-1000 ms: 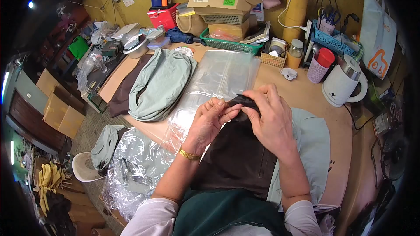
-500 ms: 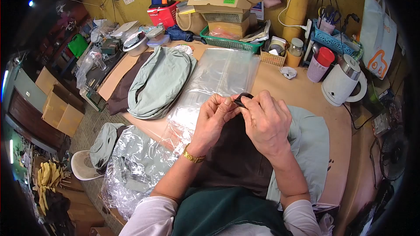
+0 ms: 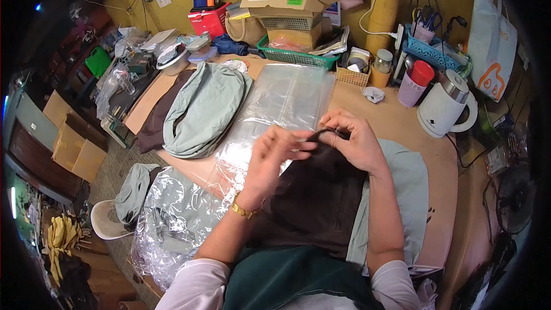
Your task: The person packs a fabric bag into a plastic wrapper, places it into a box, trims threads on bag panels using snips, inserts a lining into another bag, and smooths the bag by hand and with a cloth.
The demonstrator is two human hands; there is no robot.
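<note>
A dark brown garment [image 3: 310, 195] lies in front of me, its upper edge lifted off the table. My right hand [image 3: 357, 142] pinches that raised edge between thumb and fingers. At the left end of the same edge is my left hand [image 3: 278, 158], slightly blurred, its fingers stretched out and apart; the fingertips are at the cloth or just beside it. A narrow stitched slit runs down the garment's right part. Under its right side lies pale grey-green cloth [image 3: 404, 189].
Clear plastic bags [image 3: 281, 97] lie beyond my hands. A grey-green cloth bundle [image 3: 206, 112] is at left, near a plastic-wrapped pile [image 3: 178, 218]. A white kettle [image 3: 445, 106], a pink cup [image 3: 410, 90] and a green basket [image 3: 298, 57] stand along the back and right.
Both hands were close together, pinching a dark strip of cloth. Now my left hand has loosened with its fingers extended, and my right hand has turned, holding the garment's edge. The view shifted slightly.
</note>
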